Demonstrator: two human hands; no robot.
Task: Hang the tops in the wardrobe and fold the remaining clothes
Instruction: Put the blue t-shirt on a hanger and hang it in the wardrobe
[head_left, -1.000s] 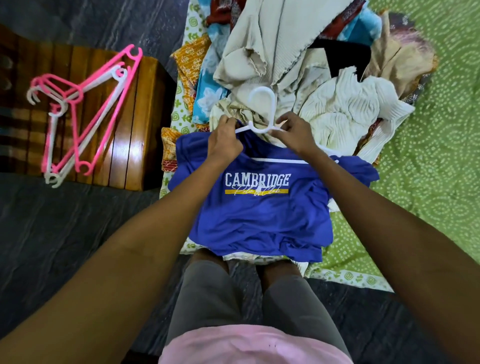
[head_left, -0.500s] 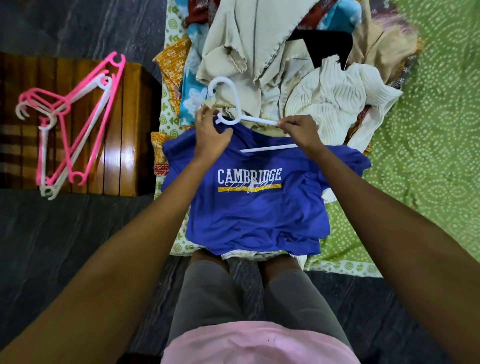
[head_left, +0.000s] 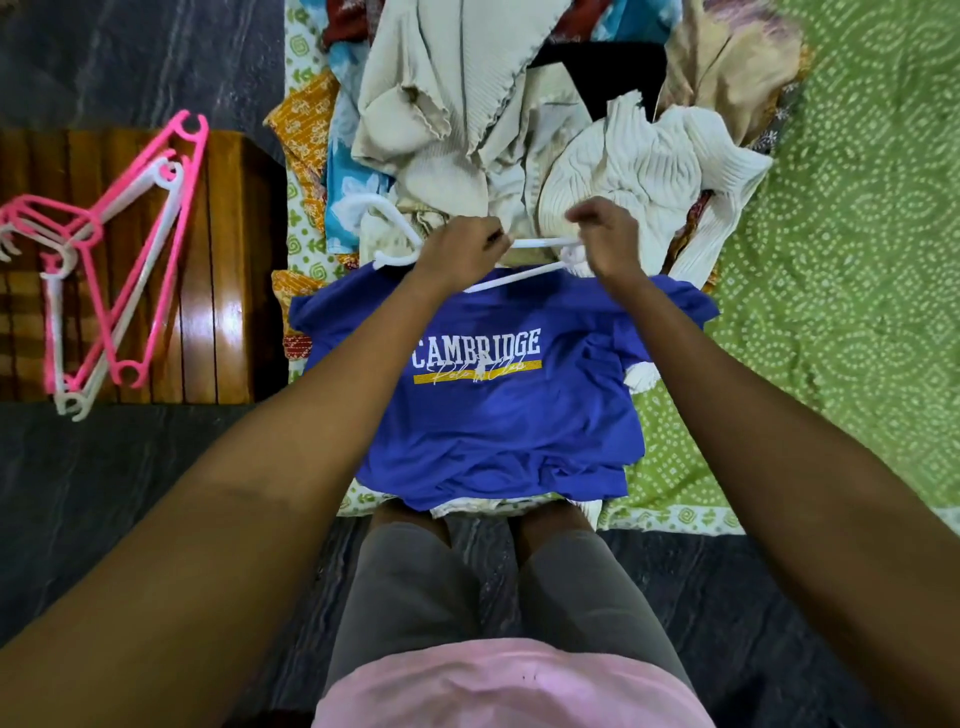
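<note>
Pinching the white plastic hanger (head_left: 540, 242) at both ends of its upper bar, the left hand (head_left: 457, 249) and right hand (head_left: 605, 234) hold it over the collar of the blue Cambridge T-shirt (head_left: 498, 415), which lies flat at the bedspread's (head_left: 841, 260) near edge. Hanger: light and rigid, though probably flexing. Shirt: soft, limp, best taken at the neckline. Its collar is hidden by wrists; the hook blurs against the clothes pile (head_left: 519, 130).

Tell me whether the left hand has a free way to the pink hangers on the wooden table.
Probably yes, once it lets go: the left hand now grips the white hanger. The pink hangers lie uncovered on the wooden table, with nothing between.
</note>
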